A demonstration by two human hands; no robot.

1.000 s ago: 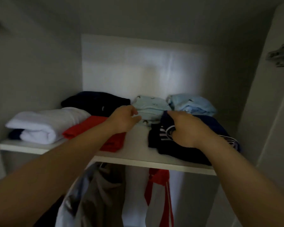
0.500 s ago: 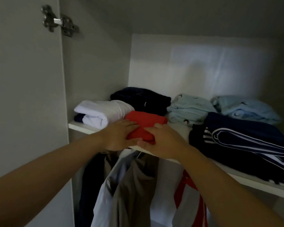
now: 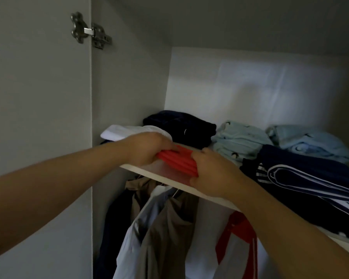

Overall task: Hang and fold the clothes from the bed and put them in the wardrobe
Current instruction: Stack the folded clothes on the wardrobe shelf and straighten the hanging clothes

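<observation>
A folded red garment [image 3: 178, 161] lies at the front of the white wardrobe shelf [image 3: 149, 171]. My left hand [image 3: 147, 149] grips its left end with curled fingers. My right hand [image 3: 212, 174] grips its right end, the thumb hooked under the shelf's front edge. Behind my left hand sits a folded white garment [image 3: 125, 131]. A dark navy folded garment [image 3: 181, 127] lies further back.
Two light blue folded garments [image 3: 238, 141] [image 3: 310, 141] and a navy striped garment [image 3: 310, 178] fill the shelf's right side. Below the shelf hang a brown garment [image 3: 167, 228], a white shirt [image 3: 133, 238] and a red-and-white garment [image 3: 236, 244]. The open door with its hinge [image 3: 89, 31] stands at left.
Both hands moved from the navy striped garment leftwards to the red garment. They now squeeze it from both ends at the shelf's front edge.
</observation>
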